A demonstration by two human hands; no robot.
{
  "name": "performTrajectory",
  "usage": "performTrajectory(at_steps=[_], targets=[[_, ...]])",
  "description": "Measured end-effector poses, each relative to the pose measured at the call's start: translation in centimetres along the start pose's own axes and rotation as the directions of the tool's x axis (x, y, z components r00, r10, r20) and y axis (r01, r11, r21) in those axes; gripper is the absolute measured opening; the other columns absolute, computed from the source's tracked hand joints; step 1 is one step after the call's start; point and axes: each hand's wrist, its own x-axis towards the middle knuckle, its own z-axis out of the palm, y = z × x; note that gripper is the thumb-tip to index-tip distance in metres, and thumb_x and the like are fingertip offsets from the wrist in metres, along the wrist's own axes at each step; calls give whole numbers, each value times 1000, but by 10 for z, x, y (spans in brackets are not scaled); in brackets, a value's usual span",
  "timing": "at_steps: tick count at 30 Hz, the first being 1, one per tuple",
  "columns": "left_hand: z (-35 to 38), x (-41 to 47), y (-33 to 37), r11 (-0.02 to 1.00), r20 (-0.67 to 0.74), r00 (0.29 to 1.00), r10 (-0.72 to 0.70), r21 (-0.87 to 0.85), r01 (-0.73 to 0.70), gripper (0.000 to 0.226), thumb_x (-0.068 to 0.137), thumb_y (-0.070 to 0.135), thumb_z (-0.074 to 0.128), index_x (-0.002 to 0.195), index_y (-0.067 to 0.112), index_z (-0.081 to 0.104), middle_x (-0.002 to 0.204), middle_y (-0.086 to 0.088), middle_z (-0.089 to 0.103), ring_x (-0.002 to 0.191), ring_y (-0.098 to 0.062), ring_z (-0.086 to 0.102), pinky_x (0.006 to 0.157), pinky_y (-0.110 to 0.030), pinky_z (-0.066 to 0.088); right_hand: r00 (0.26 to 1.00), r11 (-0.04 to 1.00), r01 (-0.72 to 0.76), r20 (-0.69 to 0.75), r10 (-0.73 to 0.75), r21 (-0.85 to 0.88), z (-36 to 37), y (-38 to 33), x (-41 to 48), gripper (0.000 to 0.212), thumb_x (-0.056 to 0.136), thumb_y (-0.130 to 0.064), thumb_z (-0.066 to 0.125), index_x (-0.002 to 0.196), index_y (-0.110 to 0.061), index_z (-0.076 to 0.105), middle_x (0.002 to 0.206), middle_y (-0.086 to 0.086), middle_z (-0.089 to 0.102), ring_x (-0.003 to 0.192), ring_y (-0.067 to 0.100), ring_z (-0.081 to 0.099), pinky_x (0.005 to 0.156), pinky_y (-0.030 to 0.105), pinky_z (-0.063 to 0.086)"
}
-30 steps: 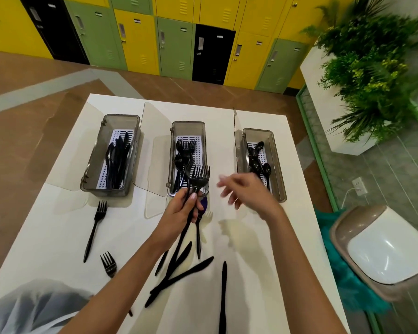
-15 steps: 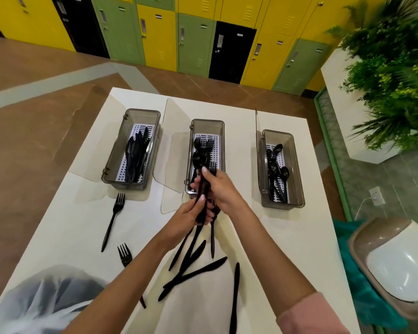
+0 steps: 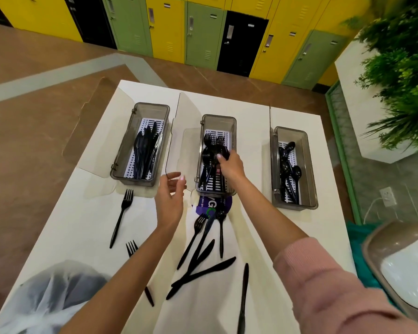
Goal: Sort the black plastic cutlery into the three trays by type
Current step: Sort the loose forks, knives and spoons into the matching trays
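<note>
**While One Hand Is Reaching Into the Middle Tray, Loose Cutlery Is Lying on the Table**

Where the white table (image 3: 82,225) is meeting the lower left of the frame, a see-through plastic bag (image 3: 46,297) is lying crumpled. Just right of it, a lone fork (image 3: 121,215) is lying with its prongs pointing up the frame. A second fork (image 3: 132,248) is showing below it, its handle passing under the left forearm.

Above them, the left tray (image 3: 133,180) is holding a bundle of knives (image 3: 144,150). The left hand (image 3: 169,201) is hovering over the table between the left tray and the middle tray (image 3: 218,116), with its fingers spread loosely and holding nothing.

At the centre of the frame, the right hand (image 3: 229,163) is reaching into the middle tray. Its fingers are curling down around a bunch of forks (image 3: 211,153), which is lying inside that tray with the prongs toward the top of the frame. A purple label (image 3: 212,203) is showing at the near end of the middle tray.

Below the label, a loose pile is lying on the table: a fork (image 3: 193,239), a spoon (image 3: 221,232) and several crossed knives (image 3: 203,276). A single knife (image 3: 243,297) is lying just right of the pile, near the pink sleeve (image 3: 335,285) on the right arm.

Further right, the right tray (image 3: 291,130) is holding spoons (image 3: 289,169). A bin (image 3: 400,273) is standing on the floor at the lower right, and a leafy plant (image 3: 400,68) is filling the upper right. Yellow, green and black lockers (image 3: 169,25) are lining the top of the frame.
</note>
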Motion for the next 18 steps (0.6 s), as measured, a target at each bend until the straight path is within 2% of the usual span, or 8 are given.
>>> performTrajectory(at_steps=[3,6,9,11,13,15,18], targets=[[-4,1,2,999,7,999,38,21,-38,12,96,22,54,105,17,58,95,-5,67,91,-18,66,76,-26,53,998,994,60,-30,-62,-89,0,0,-8,42,98,-16,50,138,-5,42,137,13,52,123,27,52,101,31,40],[-11,-2,-1,997,18,998,55,58,-56,13,95,25,55,107,19,60,96,-4,67,91,-18,65,79,-30,53,961,963,230,-123,-248,-143,-3,2,-30,37,97,-12,49,133,-5,47,135,12,49,124,23,49,105,30,38],[-21,-12,-9,991,15,999,46,122,-48,17,94,27,57,109,18,57,96,0,65,88,-15,62,78,-28,52,905,913,357,-168,-391,-199,-8,18,-59,28,96,-10,49,124,-9,52,124,7,51,114,17,50,95,22,38],[-31,-23,-16,977,12,998,55,206,-57,21,93,22,58,112,12,55,96,0,61,84,-16,58,72,-21,49,901,906,374,-154,-406,-200,-12,38,-81,21,96,-9,49,115,-11,57,113,3,55,103,15,54,88,23,44],[-43,-34,-29,947,-4,997,73,313,-68,23,92,11,59,113,6,53,99,-5,56,86,-20,56,72,-24,48,917,902,371,-68,-393,-222,-18,63,-100,17,94,-4,49,103,-11,61,104,2,60,92,13,57,81,22,46],[-56,-43,-45,900,-41,995,94,431,-67,25,88,3,60,111,2,53,102,-11,53,94,-27,53,79,-33,46,927,891,375,122,-355,-256,-27,87,-119,23,90,3,49,92,-13,66,98,2,64,85,13,58,77,19,43],[-70,-60,-62,783,-107,992,70,621,12,33,82,1,65,113,1,52,112,-21,52,106,-38,45,84,-37,34,852,835,420,472,-227,-357,-43,114,-145,35,80,10,48,84,-14,73,92,1,63,80,12,59,76,18,44]])
